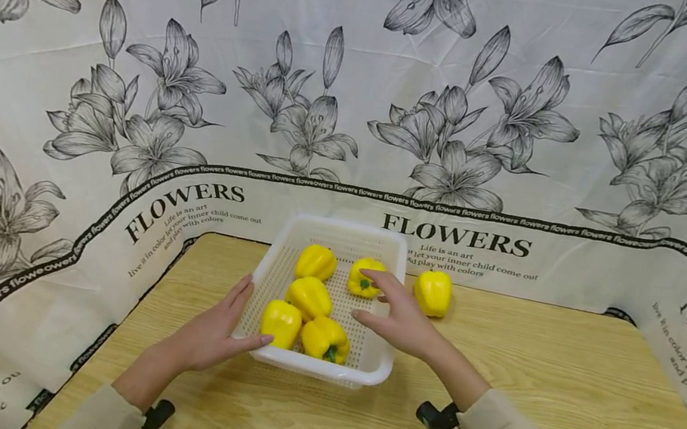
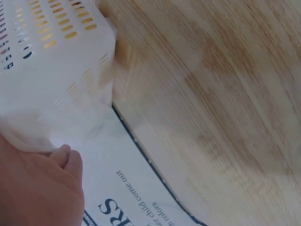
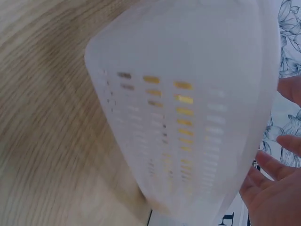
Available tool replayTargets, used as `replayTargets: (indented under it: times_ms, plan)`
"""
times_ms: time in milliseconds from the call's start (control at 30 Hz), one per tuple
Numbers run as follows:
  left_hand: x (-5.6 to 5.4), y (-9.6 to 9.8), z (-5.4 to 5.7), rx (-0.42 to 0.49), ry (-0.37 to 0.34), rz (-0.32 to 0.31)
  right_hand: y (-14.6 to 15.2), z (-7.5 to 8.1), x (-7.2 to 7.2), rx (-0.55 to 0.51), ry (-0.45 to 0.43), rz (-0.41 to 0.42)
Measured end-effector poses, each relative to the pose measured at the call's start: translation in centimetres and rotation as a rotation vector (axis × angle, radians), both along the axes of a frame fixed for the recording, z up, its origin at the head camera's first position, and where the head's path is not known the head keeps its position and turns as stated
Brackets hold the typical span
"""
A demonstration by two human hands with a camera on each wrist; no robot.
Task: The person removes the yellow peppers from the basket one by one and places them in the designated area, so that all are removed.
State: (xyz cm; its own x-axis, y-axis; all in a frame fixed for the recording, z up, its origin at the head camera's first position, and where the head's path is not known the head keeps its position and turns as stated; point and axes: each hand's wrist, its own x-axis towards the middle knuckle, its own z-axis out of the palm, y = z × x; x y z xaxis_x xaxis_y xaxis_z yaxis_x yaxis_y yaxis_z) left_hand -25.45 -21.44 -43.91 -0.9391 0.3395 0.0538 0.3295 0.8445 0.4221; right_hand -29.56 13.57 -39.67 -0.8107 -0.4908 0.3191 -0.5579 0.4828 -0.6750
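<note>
A white perforated plastic basket (image 1: 319,368) holds several yellow bell peppers (image 1: 310,298). My left hand (image 1: 208,332) grips its left side, the thumb over the rim by the near corner and the fingers along the outside wall; in the left wrist view those fingers (image 2: 72,162) are right at the basket's edge. Over the right rim reaches my right hand (image 1: 403,321), thumb and fingers spread apart. Its fingertips overlap the pepper (image 1: 365,278) at the basket's far right in the head view. The right wrist view shows the spread fingers (image 3: 277,165) beyond the basket wall (image 3: 188,42).
Another yellow bell pepper (image 1: 432,293) sits on the wooden table (image 1: 545,403), just right of the basket. Behind and to the left, a white cloth (image 1: 343,138) printed with flowers and lettering hangs along the table's edge. Dark wrist cameras (image 1: 437,418) protrude below the sleeves.
</note>
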Motion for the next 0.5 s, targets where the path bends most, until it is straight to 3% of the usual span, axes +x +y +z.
replayTargets:
  times_ms: [500]
  plan:
    - [0.0,0.0,0.0,0.01,-0.002,-0.005,-5.6,-0.7,0.5,0.061,-0.138,-0.025]
